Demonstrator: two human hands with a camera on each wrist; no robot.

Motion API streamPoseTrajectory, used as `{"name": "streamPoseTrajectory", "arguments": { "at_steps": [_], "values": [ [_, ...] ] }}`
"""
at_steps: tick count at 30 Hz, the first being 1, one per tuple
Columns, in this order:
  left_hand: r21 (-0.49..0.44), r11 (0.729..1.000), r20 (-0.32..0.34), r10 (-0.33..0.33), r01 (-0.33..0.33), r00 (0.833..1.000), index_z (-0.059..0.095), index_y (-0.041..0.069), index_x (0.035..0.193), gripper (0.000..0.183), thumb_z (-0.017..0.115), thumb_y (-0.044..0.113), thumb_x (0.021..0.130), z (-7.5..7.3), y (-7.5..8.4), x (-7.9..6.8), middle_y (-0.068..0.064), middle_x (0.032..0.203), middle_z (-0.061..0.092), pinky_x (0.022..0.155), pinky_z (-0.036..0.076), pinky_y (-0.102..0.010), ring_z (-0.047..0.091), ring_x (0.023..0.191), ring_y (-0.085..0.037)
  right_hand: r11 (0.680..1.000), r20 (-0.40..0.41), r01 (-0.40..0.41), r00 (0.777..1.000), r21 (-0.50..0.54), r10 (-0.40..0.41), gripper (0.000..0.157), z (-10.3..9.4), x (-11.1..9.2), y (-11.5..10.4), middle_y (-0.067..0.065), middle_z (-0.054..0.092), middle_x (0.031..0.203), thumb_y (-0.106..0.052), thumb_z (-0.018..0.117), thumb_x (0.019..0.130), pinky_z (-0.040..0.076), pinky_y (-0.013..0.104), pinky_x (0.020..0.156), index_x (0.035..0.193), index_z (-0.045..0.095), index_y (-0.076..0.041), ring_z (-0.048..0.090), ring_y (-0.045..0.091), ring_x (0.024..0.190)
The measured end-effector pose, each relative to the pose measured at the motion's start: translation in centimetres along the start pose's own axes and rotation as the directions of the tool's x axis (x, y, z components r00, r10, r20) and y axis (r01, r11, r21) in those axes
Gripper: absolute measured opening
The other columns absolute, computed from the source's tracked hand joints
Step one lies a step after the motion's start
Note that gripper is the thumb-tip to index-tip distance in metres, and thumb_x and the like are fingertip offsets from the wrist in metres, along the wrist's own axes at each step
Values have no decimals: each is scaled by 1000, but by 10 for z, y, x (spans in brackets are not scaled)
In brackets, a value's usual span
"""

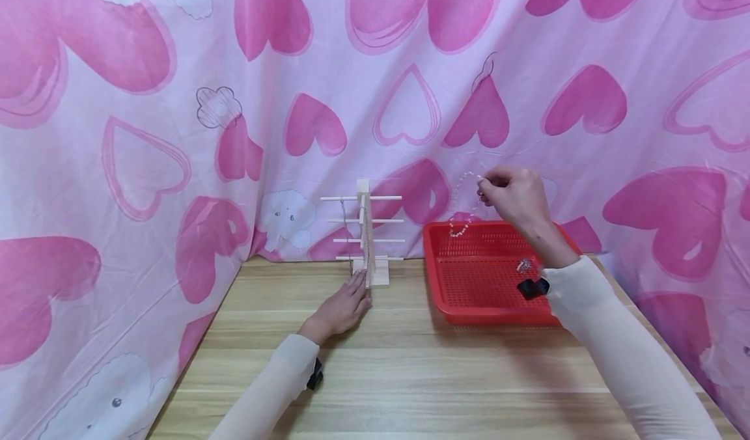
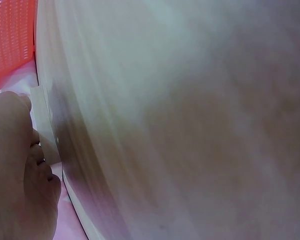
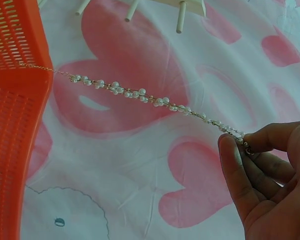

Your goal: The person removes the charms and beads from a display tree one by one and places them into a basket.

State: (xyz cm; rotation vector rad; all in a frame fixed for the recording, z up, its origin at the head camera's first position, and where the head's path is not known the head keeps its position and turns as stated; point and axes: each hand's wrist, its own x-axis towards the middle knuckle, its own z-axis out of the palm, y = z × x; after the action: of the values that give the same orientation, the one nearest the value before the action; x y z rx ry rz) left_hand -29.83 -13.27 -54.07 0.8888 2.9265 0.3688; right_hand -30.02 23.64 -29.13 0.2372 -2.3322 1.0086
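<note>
In the head view my right hand (image 1: 515,196) is raised over the back of the red basket (image 1: 498,315). Its thumb and fingertips pinch one end of a white pearl-bead necklace (image 3: 135,93), which hangs as a loop with a thin chain tail. On the left, my left hand (image 1: 342,306) rests with extended fingers on the base of a small wooden rack (image 1: 363,186) with several crossbars. The left wrist view shows that hand (image 2: 15,165) at the edge of the pale base (image 2: 46,127). A thin chain (image 1: 344,222) hangs from the rack's left side.
A small heap of jewellery (image 1: 524,265) lies in the basket, beside my right sleeve. The wooden table (image 1: 410,375) runs back to a pink heart-patterned cloth (image 1: 316,124), which hangs behind the rack and along both sides.
</note>
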Motion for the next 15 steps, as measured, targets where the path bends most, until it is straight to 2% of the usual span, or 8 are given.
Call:
{"name": "streamPoseTrajectory", "arguments": {
  "at_steps": [7,15],
  "values": [
    [6,1000,-1,2,-2,1000,22,-5,167,65,33,36,117,2,-1,1,-21,178,14,136,23,-48,14,167,-37,999,7,14,1000,-49,-14,16,-4,-2,12,13,77,77,-14,71,95,44,10,60,89,84,-7,57,-8,59],
    [0,1000,-5,9,-9,1000,22,-6,167,65,34,35,117,4,-2,1,-22,178,14,136,22,-48,14,167,-37,995,9,7,1000,-102,-6,16,2,-10,31,10,76,74,-14,71,96,41,13,60,89,85,-9,56,0,63]
  ]
}}
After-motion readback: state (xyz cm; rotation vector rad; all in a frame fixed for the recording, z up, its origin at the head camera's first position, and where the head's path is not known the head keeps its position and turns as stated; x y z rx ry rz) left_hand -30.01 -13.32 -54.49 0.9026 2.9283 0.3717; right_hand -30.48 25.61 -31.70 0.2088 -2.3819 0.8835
